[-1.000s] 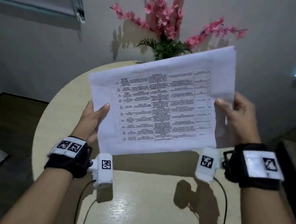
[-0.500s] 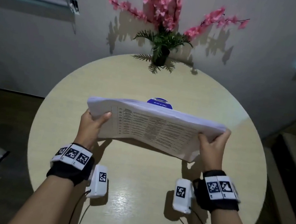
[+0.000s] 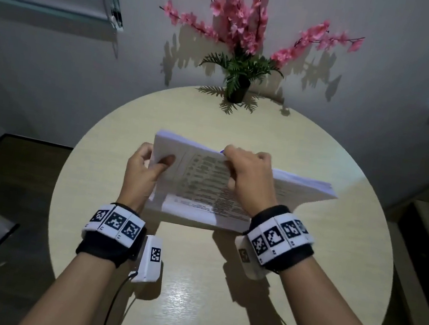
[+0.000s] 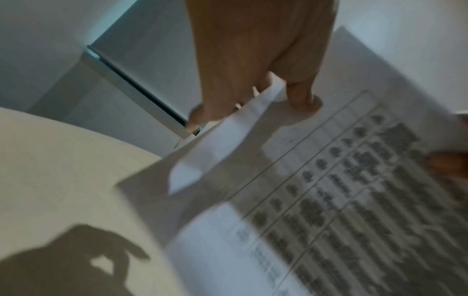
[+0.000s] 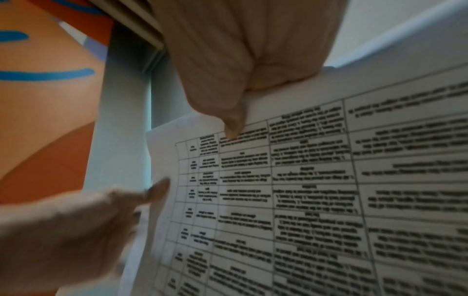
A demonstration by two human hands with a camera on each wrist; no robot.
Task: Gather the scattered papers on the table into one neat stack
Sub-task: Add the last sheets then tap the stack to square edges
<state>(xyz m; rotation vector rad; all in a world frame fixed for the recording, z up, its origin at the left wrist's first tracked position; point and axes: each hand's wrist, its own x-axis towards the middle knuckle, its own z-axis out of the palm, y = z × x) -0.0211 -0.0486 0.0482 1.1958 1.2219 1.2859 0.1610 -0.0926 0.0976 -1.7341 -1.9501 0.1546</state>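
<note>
A stack of white printed papers [image 3: 204, 188] stands tilted on its near edge on the round beige table [image 3: 214, 301]. The top sheet carries a table of text. My left hand [image 3: 149, 163] grips the stack's left edge, thumb on the printed face and fingers behind. My right hand [image 3: 245, 172] grips the raised far edge near its middle, fingers curled over it. In the left wrist view the left hand [image 4: 253, 108] pinches the papers [image 4: 329, 200]. In the right wrist view the right hand [image 5: 253, 104] holds the top of the papers [image 5: 303, 190], thumb on the text.
A dark pot of pink flowers and green fronds [image 3: 238, 88] stands at the table's far edge against the wall. A small blue item [image 3: 221, 151] peeks out behind the stack. Dark floor drops off left and right of the table.
The papers came down from upright at face height to the table. My right hand moved from the stack's right edge to its far edge.
</note>
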